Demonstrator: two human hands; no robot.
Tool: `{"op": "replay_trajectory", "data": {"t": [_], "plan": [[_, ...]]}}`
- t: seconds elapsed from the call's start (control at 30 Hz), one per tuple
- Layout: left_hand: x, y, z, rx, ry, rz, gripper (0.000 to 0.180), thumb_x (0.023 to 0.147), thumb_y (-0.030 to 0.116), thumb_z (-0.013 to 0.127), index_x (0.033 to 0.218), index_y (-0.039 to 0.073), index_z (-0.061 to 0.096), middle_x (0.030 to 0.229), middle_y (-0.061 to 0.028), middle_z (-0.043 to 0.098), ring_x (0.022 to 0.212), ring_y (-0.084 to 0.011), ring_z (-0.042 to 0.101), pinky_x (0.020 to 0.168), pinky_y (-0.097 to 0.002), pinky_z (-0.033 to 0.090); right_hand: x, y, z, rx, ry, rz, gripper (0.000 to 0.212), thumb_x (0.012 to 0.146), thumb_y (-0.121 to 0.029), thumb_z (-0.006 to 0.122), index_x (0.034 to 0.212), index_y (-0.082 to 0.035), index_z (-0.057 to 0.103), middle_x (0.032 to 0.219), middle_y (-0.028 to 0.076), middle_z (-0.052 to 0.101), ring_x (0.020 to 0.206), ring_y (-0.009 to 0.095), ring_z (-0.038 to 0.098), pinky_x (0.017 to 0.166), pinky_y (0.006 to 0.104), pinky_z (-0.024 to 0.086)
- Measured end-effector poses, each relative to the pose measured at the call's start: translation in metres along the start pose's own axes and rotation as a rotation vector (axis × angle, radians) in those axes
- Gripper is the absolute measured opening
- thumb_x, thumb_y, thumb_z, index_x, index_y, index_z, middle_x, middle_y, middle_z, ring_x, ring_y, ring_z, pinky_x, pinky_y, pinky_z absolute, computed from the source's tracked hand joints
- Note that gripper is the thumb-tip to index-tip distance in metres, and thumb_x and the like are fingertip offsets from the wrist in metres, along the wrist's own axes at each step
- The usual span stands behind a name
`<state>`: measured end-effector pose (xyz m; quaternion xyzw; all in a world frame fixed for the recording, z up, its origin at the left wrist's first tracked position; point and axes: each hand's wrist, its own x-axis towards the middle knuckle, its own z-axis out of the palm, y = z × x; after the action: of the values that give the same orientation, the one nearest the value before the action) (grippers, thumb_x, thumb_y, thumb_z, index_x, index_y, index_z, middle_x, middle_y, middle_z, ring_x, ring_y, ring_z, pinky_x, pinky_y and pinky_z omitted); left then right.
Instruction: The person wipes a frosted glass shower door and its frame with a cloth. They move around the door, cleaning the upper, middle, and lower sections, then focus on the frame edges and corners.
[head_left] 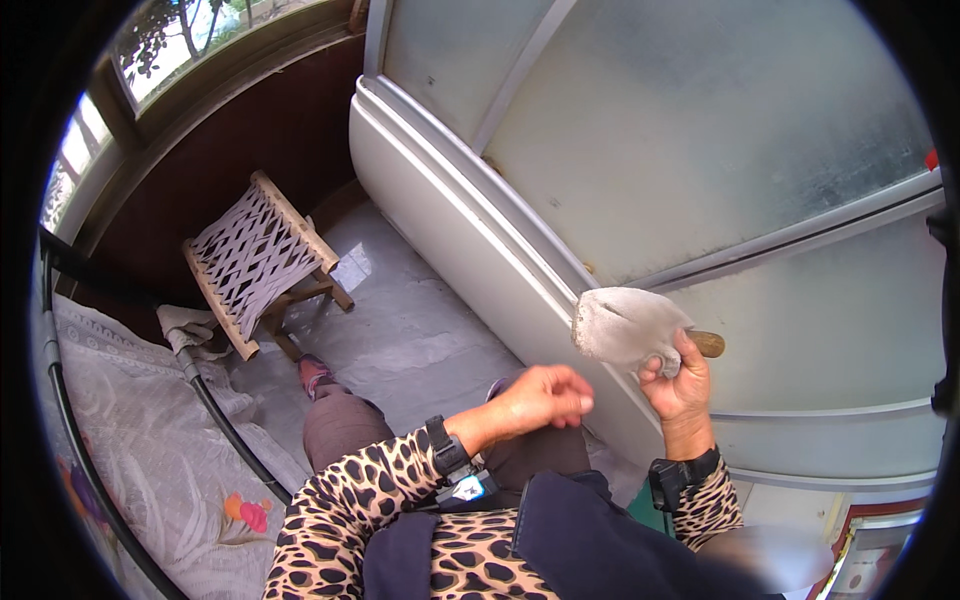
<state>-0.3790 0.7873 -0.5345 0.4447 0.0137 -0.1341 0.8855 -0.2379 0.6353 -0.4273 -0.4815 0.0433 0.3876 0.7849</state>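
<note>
The right hand (680, 385) holds up a wood-handled trowel (628, 325), its pale blade near the white sliding door frame (470, 240). The left hand (540, 398) hovers loosely curled and empty above the lap. A woven stool (258, 258) stands on the grey floor (410, 330)

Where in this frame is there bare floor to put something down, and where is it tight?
Bare grey floor lies between the woven stool and the white door frame. It is crowded lower left, where a patterned cloth and black hose lie. The right hand holds a cloth-wrapped tool against the frame; the left hand is empty.
</note>
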Motion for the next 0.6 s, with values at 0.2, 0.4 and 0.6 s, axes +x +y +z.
{"op": "replay_trajectory", "data": {"t": [0.2, 0.4, 0.6], "plan": [[0.005, 0.018, -0.026, -0.314, 0.290, 0.249, 0.065, 0.087, 0.013, 0.066, 0.143, 0.005, 0.034, 0.125, -0.0086, 0.054, 0.104, -0.0135, 0.056, 0.086, -0.0306, 0.046, 0.024, 0.037, 0.011, 0.384, -0.027, 0.063, 0.030, 0.093, -0.036, 0.058, 0.103, -0.009, 0.064, 0.085, 0.004, 0.070, 0.057, 0.010, 0.061, 0.047, 0.0232, 0.049], [0.004, 0.021, -0.033, -0.345, 0.331, 0.426, 0.039, 0.088, -0.001, 0.054, 0.125, 0.008, 0.057, 0.118, -0.0040, 0.061, 0.107, -0.0140, 0.056, 0.090, -0.0321, 0.046, 0.037, 0.074, 0.037, 0.375, -0.095, 0.242, 0.046, 0.090, -0.054, 0.055, 0.111, -0.014, 0.062, 0.093, 0.002, 0.069, 0.065, 0.012, 0.063, 0.052, 0.0269, 0.051], [-0.002, 0.021, -0.050, -0.373, 0.467, 0.459, 0.029, 0.094, 0.012, 0.052, 0.122, 0.006, 0.057, 0.113, -0.0049, 0.064, 0.100, -0.0160, 0.062, 0.086, -0.0324, 0.051, 0.040, 0.084, 0.051, 0.049, -0.232, 0.142, 0.059, 0.092, -0.060, 0.047, 0.121, -0.011, 0.057, 0.104, 0.007, 0.067, 0.084, 0.023, 0.066, 0.073, 0.0413, 0.054]]}}
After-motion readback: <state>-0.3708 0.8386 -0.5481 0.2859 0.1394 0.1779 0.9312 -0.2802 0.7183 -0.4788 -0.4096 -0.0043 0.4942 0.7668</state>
